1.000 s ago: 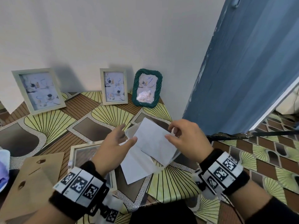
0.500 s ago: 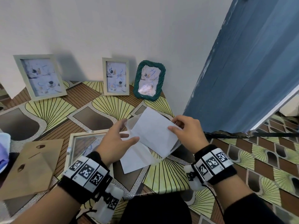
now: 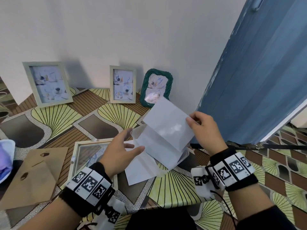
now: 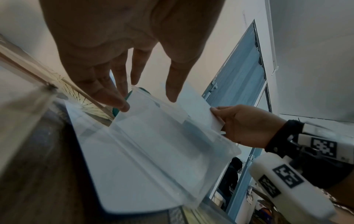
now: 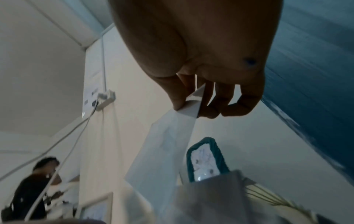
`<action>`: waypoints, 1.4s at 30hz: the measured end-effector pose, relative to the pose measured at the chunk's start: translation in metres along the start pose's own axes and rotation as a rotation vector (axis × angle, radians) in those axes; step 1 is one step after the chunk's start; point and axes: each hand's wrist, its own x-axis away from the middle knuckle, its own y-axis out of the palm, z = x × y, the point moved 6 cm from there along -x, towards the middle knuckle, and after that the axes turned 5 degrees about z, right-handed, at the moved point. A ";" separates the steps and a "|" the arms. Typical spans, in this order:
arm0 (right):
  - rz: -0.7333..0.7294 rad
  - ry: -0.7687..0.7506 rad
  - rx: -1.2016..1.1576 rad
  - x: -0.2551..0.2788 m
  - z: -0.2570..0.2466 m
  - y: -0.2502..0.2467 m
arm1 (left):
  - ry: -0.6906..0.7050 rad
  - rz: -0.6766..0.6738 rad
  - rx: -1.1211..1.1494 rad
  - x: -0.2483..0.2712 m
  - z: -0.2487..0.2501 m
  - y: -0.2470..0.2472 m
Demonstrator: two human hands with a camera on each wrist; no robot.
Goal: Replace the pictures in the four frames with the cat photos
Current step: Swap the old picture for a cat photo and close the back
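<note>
My right hand [image 3: 191,121] pinches the right edge of a white photo sheet [image 3: 167,125], blank back up, raised above a clear plastic sleeve [image 3: 181,158] holding more white sheets. In the right wrist view the right hand [image 5: 191,109] grips that sheet's [image 5: 166,145] corner between thumb and forefinger. My left hand [image 3: 134,140] is spread open at the sleeve's left edge; in the left wrist view its fingertips [image 4: 122,106] touch the sleeve's mouth [image 4: 153,136]. A pale frame [image 3: 86,151] lies flat and opened, its brown backing board [image 3: 31,176] beside it. Three frames lean on the wall: large pale [image 3: 47,83], small pale [image 3: 123,86], green [image 3: 155,87].
Another white sheet [image 3: 141,173] lies on the patterned tablecloth [image 3: 58,117] under the sleeve. A blue door [image 3: 257,72] stands close on the right, past the table's edge. A purple and white cloth [image 3: 5,160] sits at the far left. A person [image 5: 32,189] stands in the background.
My right hand has lifted the white sheet up and to the right, further out of the sleeve. My left hand has let go of the sheet and spread open.
</note>
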 end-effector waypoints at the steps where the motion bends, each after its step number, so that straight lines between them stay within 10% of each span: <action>1: 0.023 0.006 -0.061 -0.001 -0.004 -0.002 | 0.007 0.010 0.011 0.000 0.002 -0.003; 13: -0.139 0.029 -0.425 0.045 -0.065 0.070 | 0.145 0.121 -0.153 0.022 0.003 -0.112; 23: -0.357 -0.208 -0.087 0.088 -0.107 0.128 | 0.016 -0.337 -1.137 0.067 -0.073 -0.143; 42: -0.766 -0.398 0.707 0.111 -0.107 0.208 | -0.005 -0.422 -1.095 0.076 -0.092 -0.138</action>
